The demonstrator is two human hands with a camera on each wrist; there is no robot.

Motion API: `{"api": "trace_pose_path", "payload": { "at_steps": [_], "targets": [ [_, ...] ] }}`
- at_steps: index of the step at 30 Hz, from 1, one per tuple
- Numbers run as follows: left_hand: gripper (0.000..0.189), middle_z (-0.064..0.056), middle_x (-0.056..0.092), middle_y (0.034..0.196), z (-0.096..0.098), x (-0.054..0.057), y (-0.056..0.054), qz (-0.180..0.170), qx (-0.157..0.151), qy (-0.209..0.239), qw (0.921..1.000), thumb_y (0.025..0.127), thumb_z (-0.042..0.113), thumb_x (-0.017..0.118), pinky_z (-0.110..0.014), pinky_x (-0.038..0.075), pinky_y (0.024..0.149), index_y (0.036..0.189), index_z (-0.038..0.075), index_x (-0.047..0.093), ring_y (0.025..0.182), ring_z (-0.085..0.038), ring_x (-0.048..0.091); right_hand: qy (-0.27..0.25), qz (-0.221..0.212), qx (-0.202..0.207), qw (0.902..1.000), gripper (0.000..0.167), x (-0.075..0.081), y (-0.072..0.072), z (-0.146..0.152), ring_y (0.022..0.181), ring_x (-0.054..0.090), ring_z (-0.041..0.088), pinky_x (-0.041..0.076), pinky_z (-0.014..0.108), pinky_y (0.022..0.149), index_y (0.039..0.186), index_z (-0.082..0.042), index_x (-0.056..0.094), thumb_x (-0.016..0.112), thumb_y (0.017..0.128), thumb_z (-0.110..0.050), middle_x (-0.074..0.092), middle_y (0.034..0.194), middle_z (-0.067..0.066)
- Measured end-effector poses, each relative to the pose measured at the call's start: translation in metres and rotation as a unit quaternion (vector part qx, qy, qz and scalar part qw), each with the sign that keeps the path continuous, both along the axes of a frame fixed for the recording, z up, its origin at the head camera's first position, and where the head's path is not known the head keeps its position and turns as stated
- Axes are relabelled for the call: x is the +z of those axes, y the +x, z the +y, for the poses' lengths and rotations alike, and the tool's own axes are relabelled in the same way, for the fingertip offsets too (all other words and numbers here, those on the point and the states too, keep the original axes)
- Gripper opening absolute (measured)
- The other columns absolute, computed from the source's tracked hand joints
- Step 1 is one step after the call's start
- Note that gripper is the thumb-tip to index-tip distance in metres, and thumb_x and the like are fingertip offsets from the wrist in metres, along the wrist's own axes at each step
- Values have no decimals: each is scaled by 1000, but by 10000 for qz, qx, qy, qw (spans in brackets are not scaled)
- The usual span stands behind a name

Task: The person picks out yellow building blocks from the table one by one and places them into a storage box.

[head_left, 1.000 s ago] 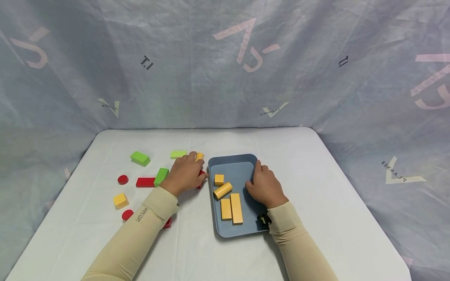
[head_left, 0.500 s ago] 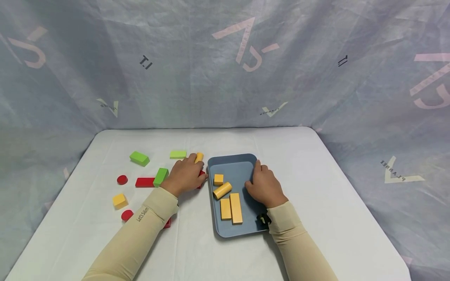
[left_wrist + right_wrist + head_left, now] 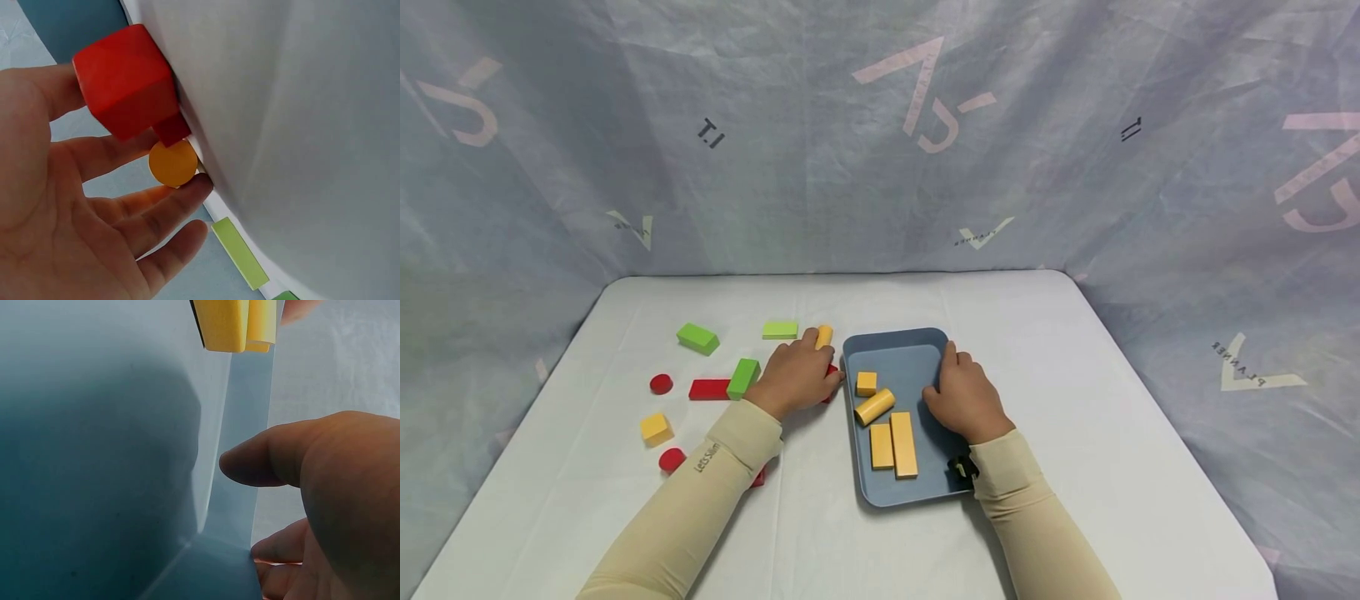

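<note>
My left hand (image 3: 797, 371) is low over the table, left of a blue-grey tray (image 3: 913, 354). In the left wrist view its fingers are spread loosely around a yellow cylinder (image 3: 173, 164), at least one fingertip meeting its edge. The thumb runs behind a red block (image 3: 125, 81), so its tip is hidden there. A smaller red piece (image 3: 170, 129) sits between that block and the cylinder. My right hand (image 3: 967, 400) holds the tray's right wall, thumb over the inside and fingers outside. Inside the tray lie a yellow cube (image 3: 867, 383), a yellow cylinder (image 3: 875, 407) and two yellow blocks (image 3: 904, 446).
Left of the left hand are green blocks (image 3: 697, 339), a red bar (image 3: 709, 389), red discs (image 3: 661, 383) and a yellow block (image 3: 657, 430). A light green block (image 3: 780, 330) lies farther back. The left forearm partly covers another red piece (image 3: 758, 477). A grey cloth (image 3: 805, 167) hangs behind the table.
</note>
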State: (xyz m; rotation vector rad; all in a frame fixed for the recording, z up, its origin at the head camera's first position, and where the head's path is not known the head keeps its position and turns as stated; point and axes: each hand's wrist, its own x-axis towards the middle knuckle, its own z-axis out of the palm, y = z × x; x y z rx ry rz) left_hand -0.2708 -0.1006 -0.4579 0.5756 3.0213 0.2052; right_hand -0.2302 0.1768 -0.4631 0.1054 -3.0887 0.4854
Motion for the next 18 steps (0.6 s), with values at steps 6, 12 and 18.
{"api": "trace_pose_path", "payload": {
  "at_steps": [6,12,18],
  "targets": [
    [37,-19,57,127,1,1,0,63,-53,-40,10000,101,41,59,-50,51,85,111,8,72,87,-28,60,-46,-26,18,10000,82,0,0,0,128,58,47,53,57,98,158,11,26,63,95,-27,48,149,33],
    [36,-19,57,133,0,2,2,136,33,153,9998,99,40,63,-52,52,94,106,6,74,93,-30,61,-63,-26,43,10000,82,1,1,0,128,57,47,53,57,98,157,12,26,63,95,-27,48,149,33],
    [45,-19,56,141,0,6,3,442,161,483,9977,98,34,66,-51,51,105,130,3,70,115,-34,62,-14,-57,18,10000,82,1,1,1,127,58,47,53,57,97,158,11,26,63,95,-27,48,149,33]
  ]
}}
